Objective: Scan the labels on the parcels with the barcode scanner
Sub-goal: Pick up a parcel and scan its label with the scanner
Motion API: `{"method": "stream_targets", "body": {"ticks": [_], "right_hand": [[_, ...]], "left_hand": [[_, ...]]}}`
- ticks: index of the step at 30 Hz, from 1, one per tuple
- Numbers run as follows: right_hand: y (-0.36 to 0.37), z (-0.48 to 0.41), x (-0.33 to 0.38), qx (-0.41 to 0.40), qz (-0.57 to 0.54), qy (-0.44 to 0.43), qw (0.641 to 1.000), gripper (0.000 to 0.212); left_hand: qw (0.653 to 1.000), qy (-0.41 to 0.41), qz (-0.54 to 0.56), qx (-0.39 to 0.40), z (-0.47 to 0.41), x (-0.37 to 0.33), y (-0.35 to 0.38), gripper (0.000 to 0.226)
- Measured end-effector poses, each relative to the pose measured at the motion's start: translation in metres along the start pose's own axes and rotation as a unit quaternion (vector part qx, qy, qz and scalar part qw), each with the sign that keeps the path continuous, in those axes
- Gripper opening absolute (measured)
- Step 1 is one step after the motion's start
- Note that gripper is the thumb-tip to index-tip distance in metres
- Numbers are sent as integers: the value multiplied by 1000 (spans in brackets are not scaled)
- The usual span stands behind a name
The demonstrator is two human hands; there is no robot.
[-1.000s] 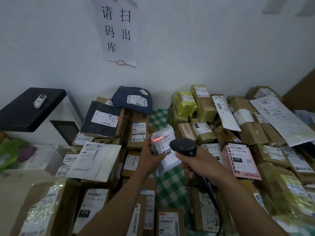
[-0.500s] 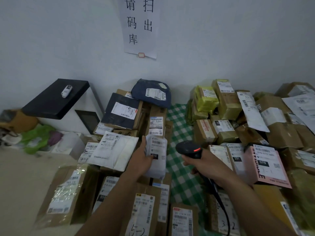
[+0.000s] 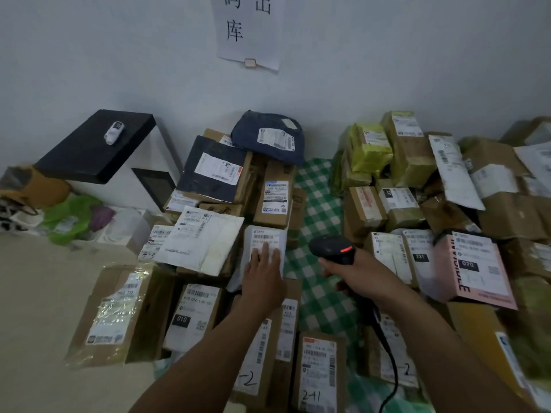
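Observation:
A small white soft parcel [image 3: 264, 238] lies label-up on the left pile of parcels. My left hand [image 3: 264, 274] rests flat on its lower part with straight fingers. My right hand [image 3: 356, 275] grips the handle of a black barcode scanner [image 3: 332, 248] over the green checked cloth [image 3: 316, 204]; a red light shows on the scanner's head. Its black cable [image 3: 387, 362] hangs down along my right forearm. No red scan line shows on any label.
Labelled cardboard boxes and bags are heaped on both sides of the checked strip, with a pink box [image 3: 474, 269] on the right and a dark blue bag [image 3: 268, 140] at the back. A black-topped white cabinet [image 3: 95, 147] stands at left. A paper sign [image 3: 249, 31] hangs on the wall.
My left hand carried the white parcel left from in front of the scanner and laid it on the left pile, now flat on top. The red scan line is gone.

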State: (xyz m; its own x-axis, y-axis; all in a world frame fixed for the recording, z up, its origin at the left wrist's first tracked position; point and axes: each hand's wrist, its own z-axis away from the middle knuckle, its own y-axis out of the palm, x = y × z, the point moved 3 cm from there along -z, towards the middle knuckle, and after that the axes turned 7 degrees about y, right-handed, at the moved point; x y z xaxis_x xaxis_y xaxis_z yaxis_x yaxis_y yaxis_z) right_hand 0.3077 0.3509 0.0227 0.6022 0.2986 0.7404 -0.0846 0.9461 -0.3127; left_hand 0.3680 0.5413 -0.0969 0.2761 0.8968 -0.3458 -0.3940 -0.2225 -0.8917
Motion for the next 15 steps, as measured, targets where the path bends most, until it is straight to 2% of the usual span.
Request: {"method": "stream_targets", "body": {"ticks": [5,7,10,13,15], "right_hand": [[-24,15,-25,-56,-80,14,995,12],[-35,26,-37,-79,-101,21,992,18],[-54,42,-56,-110,-129,31,985,16],[-73,55,-76,-148,-158,39,975,12],[-83,60,-88,-169,-171,46,969,15]], "left_hand": [[999,-29,5,-31,1,-13,-3,87],[997,13,40,-70,-1,-27,-4,85],[981,106,134,-93,-3,-68,-3,69],[961,126,246,-19,-4,-124,0,52],[938,101,328,38,-15,-153,14,47]]}}
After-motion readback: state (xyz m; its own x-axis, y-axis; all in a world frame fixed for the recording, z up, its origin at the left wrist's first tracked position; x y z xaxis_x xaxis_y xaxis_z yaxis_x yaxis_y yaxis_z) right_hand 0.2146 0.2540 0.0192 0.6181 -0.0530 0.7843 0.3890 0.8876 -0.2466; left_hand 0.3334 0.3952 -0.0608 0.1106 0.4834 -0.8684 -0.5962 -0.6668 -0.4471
